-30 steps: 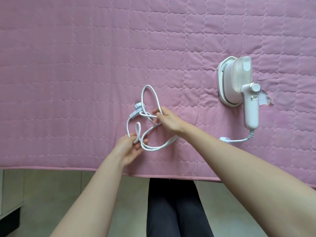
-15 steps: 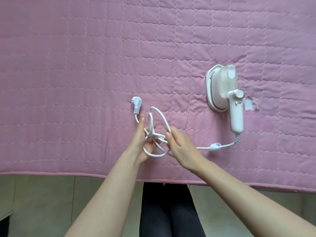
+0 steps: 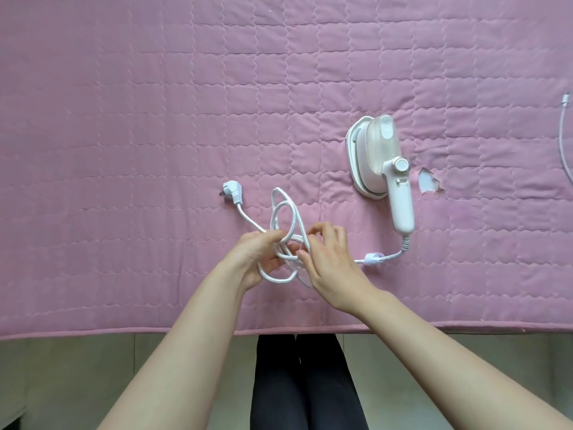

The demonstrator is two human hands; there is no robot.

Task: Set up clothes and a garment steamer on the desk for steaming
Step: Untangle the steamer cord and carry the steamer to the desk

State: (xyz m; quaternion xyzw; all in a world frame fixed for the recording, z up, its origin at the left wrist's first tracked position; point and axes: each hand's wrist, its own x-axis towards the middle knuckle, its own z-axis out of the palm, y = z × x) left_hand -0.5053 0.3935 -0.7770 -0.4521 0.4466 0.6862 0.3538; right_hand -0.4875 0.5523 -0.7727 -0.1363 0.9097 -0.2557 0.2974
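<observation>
Where the pink quilted cover (image 3: 155, 119) drapes over the desk, a white garment steamer (image 3: 383, 162) lies on its side, right of centre. Its long axis runs near to far, a little tilted: the broad head with the flat plate points away from the person, and the slim handle (image 3: 402, 209) points back toward the near edge. From the handle's end the white braided cord (image 3: 293, 225) bends left, passes a small strap (image 3: 373, 258), and ends up in a loose tangle of loops between the two hands. The plug (image 3: 232, 191) lies free on the cover, left of and beyond the loops, prongs pointing left.

The left hand (image 3: 254, 259) has its grip closed around a bunch of cord strands. The right hand (image 3: 331, 262) pinches the cord at the tangle with thumb and fingers; its remaining fingers are curled above.

How the loops cross under the hands is hidden. Just right of the steamer a small tear (image 3: 429, 184) shows pale in the cover. At the far right edge another white cable (image 3: 566, 138) is cut off by the frame. Dark trouser legs (image 3: 304, 383) show below the desk edge.
</observation>
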